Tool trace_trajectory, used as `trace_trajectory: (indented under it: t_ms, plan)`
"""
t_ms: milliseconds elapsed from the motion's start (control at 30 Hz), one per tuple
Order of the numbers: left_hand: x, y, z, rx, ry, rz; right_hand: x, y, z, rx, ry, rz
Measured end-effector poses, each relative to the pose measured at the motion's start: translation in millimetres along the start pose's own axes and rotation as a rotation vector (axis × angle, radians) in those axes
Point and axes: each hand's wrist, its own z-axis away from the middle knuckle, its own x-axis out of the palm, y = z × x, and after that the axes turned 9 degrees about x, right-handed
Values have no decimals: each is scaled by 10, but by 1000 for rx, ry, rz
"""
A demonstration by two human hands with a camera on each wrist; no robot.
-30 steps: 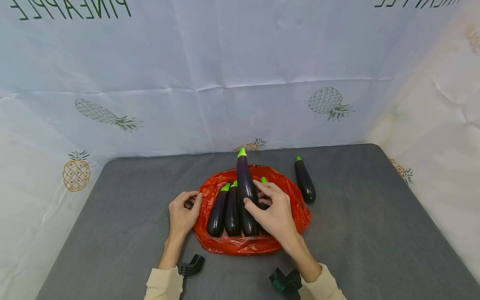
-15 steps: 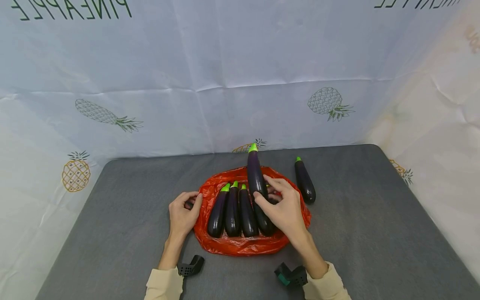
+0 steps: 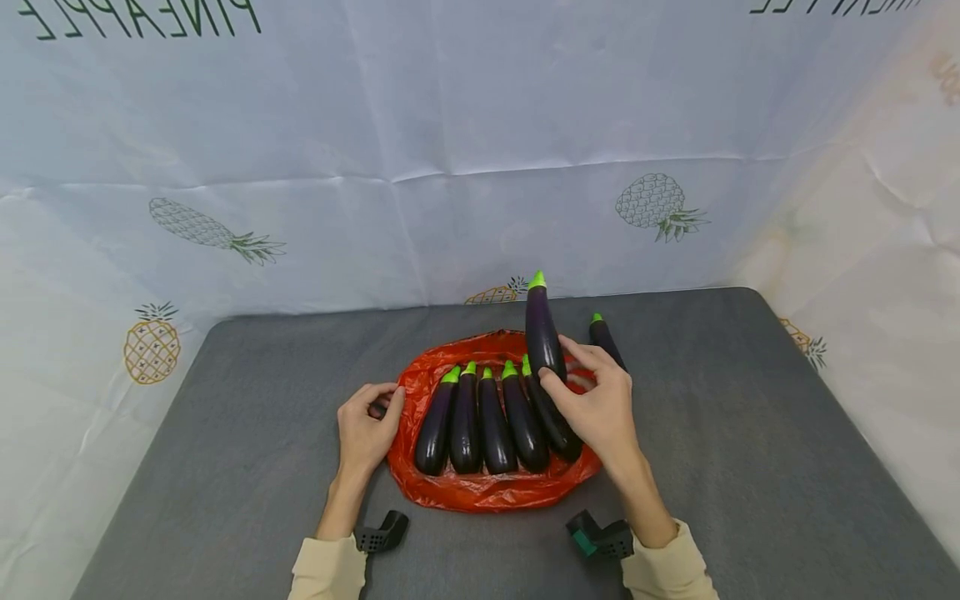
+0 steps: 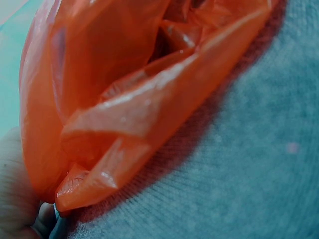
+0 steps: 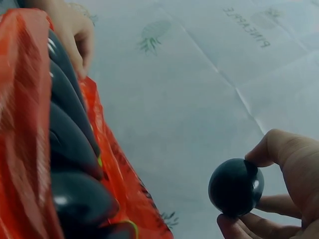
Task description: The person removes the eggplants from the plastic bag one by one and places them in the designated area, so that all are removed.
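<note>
Between the thumb and fingers of my right hand (image 3: 597, 404) is a dark purple eggplant (image 3: 544, 333), raised over the right part of an open red plastic bag (image 3: 480, 497). Its bright green tip points away. Seen end-on in the right wrist view, this eggplant (image 5: 234, 186) is clear of the others. Several eggplants (image 3: 495, 429) lie side by side in the bag, green ends to the back. My left hand (image 3: 366, 427) pinches the bag's left rim; the left wrist view shows the crumpled red film (image 4: 124, 109) at the fingers, which are mostly hidden.
Another eggplant (image 3: 606, 340) lies on the grey table (image 3: 750, 458) right of the bag, partly behind my right hand. A white cloth with printed pineapples (image 3: 450, 225) hangs behind the table's back edge.
My right hand has moved rightward across the bag and lifted the eggplant higher. The row beneath is now uncovered, with more eggplants showing. My left hand stays at the rim.
</note>
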Motion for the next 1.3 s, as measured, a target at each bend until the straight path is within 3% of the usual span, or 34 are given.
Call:
trace_trajectory:
  t_ms: [667,1300]
  plan:
    - [-8,18,-6,-17,-11,-3,-251,140,-140,41,80,0]
    - [-5,5,-2,3,-9,-7,-584,287,-251,89,137,89]
